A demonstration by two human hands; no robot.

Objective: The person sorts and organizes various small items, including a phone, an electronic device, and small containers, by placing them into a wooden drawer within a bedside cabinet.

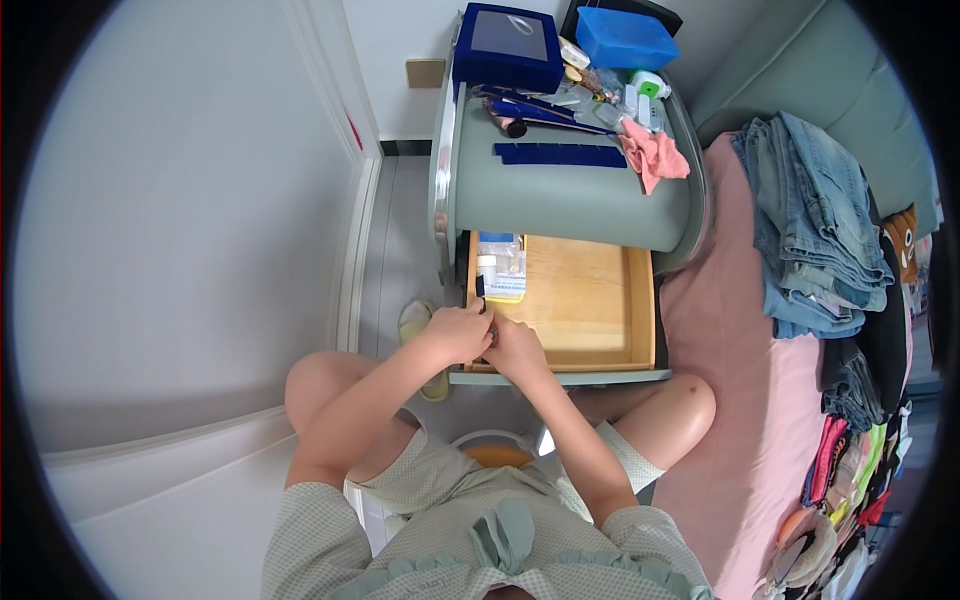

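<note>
Over the front left corner of an open wooden drawer (590,300), my two hands meet. My left hand (460,335) is closed, its fingers curled together. A small dark strip (480,287) sticks up just beyond its fingertips; its kind is not clear. Close against it, my right hand (517,350) is closed too, and the fingers hide whatever lies between the hands. In the drawer's left part, beyond my hands, are a small white bottle (487,265) and a clear plastic package (511,262).
The green nightstand (570,205) carries a dark blue box (507,47), a blue plastic container (627,40), dark blue strips (560,154) and a pink cloth (653,157). Folded jeans (815,230) lie on the pink bed (735,400) at right. A white wall (190,220) stands at left.
</note>
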